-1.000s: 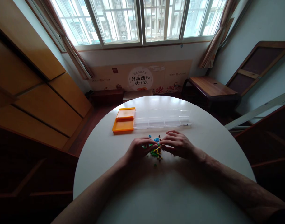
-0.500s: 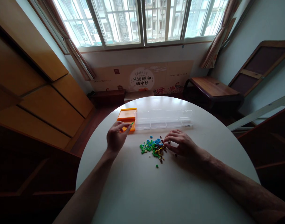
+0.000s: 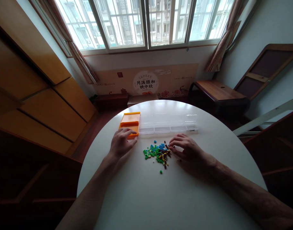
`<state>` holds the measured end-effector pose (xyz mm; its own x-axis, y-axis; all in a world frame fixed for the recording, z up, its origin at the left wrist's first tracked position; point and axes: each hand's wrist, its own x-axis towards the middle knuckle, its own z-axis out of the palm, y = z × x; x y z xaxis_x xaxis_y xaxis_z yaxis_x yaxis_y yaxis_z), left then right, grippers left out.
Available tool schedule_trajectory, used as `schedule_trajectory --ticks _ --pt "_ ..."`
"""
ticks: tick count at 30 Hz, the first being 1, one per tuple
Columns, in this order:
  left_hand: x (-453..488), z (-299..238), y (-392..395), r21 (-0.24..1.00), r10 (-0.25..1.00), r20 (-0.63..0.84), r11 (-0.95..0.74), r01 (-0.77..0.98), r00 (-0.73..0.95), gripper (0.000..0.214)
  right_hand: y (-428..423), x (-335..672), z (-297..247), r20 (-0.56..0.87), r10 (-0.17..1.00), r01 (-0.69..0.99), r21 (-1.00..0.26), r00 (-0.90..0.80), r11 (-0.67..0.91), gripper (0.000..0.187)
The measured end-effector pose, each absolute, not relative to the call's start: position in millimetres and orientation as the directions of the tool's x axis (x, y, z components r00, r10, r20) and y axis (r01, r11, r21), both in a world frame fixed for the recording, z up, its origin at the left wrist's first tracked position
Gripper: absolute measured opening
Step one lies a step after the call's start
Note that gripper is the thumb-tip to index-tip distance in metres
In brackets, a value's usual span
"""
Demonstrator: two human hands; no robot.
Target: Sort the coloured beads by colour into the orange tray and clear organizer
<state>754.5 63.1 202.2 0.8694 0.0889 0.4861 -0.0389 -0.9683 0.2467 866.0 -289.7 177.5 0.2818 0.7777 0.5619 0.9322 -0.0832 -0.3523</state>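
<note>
My left hand (image 3: 122, 142) hovers at the front edge of the opened orange box (image 3: 138, 133), thumb and fingers apart and nothing visible between them. To its right, a small heap of tiny building bricks (image 3: 158, 152) in green, blue, yellow and dark brown lies on the table. My right hand (image 3: 186, 147) rests at the heap's right side, curled, with a gap between thumb and index finger. A dark brown brick (image 3: 167, 147) lies right by its fingertips; whether they touch it I cannot tell. One green brick (image 3: 161, 172) lies apart, nearer to me.
A clear plastic box (image 3: 162, 128) with several compartments and raised lids stands beside the orange one. Everything lies on a round white table (image 3: 146, 198). Beyond it are a window, a wooden side table (image 3: 219, 89) at the right and cabinets at the left.
My left hand has lowered slightly toward me and its fingers have parted; the small green brick it pinched no longer shows. My right hand has barely moved.
</note>
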Motion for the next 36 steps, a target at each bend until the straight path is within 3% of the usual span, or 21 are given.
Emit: schedule_trajectory --ticks 3,13,21,26,36 --pt "754.3 200.4 63.1 0.247 0.04 0.469 -0.965 -0.087 0.882 0.015 -290.2 866.9 178.2 0.565 0.77 0.929 -0.357 0.299 -0.098 0.012" --pt "755.7 192.2 67.4 0.26 0.052 0.457 -0.963 -0.077 0.888 0.014 -291.1 867.2 178.3 0.564 0.75 0.916 -0.377 0.346 -0.14 0.013" --pt "755.9 188.7 61.7 0.269 0.053 0.486 -0.959 -0.092 0.872 0.012 -297.0 876.2 177.2 0.636 0.577 0.858 -0.397 0.513 -0.325 0.013" --pt "755.5 187.6 55.7 0.307 0.062 0.49 -0.946 -0.105 0.869 0.015 -299.5 881.5 173.7 0.616 0.546 0.823 -0.415 0.568 -0.387 0.017" --pt "752.2 194.1 47.5 0.27 0.096 0.475 -0.962 -0.041 0.875 0.016 -321.2 902.5 173.5 0.604 0.468 0.72 -0.276 0.645 -0.637 0.036"
